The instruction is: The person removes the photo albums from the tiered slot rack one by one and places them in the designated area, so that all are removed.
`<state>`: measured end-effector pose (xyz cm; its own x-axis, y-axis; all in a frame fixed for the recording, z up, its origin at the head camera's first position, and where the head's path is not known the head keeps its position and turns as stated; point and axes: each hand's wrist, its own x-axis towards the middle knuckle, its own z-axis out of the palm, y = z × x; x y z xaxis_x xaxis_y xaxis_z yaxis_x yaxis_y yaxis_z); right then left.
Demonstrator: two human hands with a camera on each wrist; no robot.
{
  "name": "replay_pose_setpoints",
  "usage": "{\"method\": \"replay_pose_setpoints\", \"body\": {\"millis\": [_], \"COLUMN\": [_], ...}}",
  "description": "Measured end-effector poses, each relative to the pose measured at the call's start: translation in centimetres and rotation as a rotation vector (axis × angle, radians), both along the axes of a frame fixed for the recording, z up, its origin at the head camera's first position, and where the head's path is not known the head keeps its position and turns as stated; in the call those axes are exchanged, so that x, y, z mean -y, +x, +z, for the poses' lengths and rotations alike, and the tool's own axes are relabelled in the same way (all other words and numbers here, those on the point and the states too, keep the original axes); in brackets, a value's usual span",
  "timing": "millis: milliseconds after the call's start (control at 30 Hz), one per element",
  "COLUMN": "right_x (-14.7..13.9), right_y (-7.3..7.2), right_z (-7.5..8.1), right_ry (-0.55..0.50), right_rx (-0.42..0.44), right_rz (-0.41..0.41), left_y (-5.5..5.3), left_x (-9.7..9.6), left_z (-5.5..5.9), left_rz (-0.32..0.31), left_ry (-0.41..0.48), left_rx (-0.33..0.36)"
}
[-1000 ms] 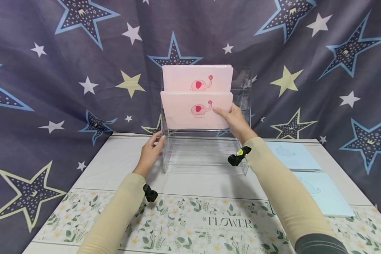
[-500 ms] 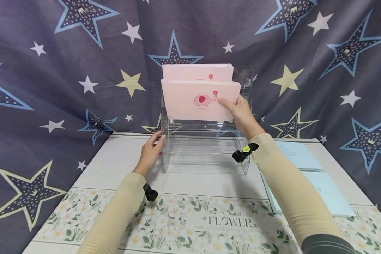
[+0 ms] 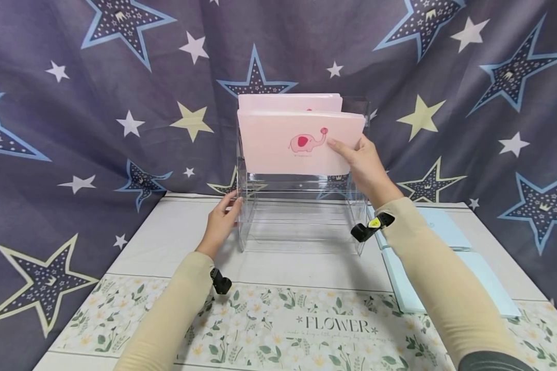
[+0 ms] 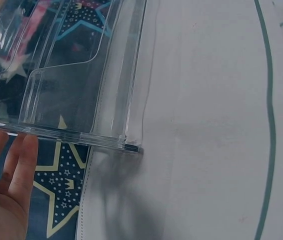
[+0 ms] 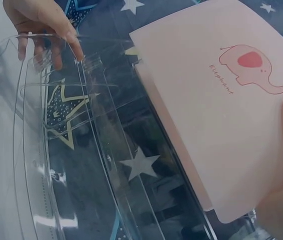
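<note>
My right hand pinches the right side of a pink notebook, its thumb on the cover beside a printed elephant. The right wrist view shows the word "Elephant" on this notebook. It is raised in front of a tiered clear acrylic rack, tilted slightly. Behind it, a second pink notebook stands in the rack's upper tier, mostly hidden. My left hand rests its fingers against the rack's left side panel; the left wrist view shows straight fingertips at that panel.
Light-blue notebooks lie on the table to the right of the rack, partly covered by my right forearm. A flower-printed cloth covers the table's front. A dark star-patterned curtain hangs close behind the rack.
My right hand has lifted the front pink notebook up out of its tier, then drawn it to the right and nearer. It now covers more of the rear one. My left hand has stayed put.
</note>
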<state>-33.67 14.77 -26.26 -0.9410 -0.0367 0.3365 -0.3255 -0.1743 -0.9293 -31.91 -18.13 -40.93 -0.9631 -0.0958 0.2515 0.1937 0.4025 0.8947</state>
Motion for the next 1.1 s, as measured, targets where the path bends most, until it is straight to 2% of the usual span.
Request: {"method": "replay_pose_setpoints", "body": {"millis": [267, 433, 600, 1100], "right_x": [-1.0, -1.8, -2.7, -5.1], "right_y": [1.7, 2.8, 3.8, 6.7], "right_z": [0.1, -0.2, -1.0, -3.8], "right_ry": [0.009, 0.085, 0.133, 0.158], "right_rx": [-0.019, -0.022, -0.001, 0.111], "right_rz": [0.042, 0.04, 0.033, 0.11], "left_y": [0.0, 0.0, 0.1, 0.0], "left_x": [0.0, 0.0, 0.0, 0.0], "left_z": [0.0, 0.0, 0.1, 0.1], "left_rz": [0.009, 0.011, 0.01, 0.012], "left_ry": [-0.006, -0.003, -0.009, -0.012], "left_rx": [-0.001, -0.003, -0.005, 0.0]}}
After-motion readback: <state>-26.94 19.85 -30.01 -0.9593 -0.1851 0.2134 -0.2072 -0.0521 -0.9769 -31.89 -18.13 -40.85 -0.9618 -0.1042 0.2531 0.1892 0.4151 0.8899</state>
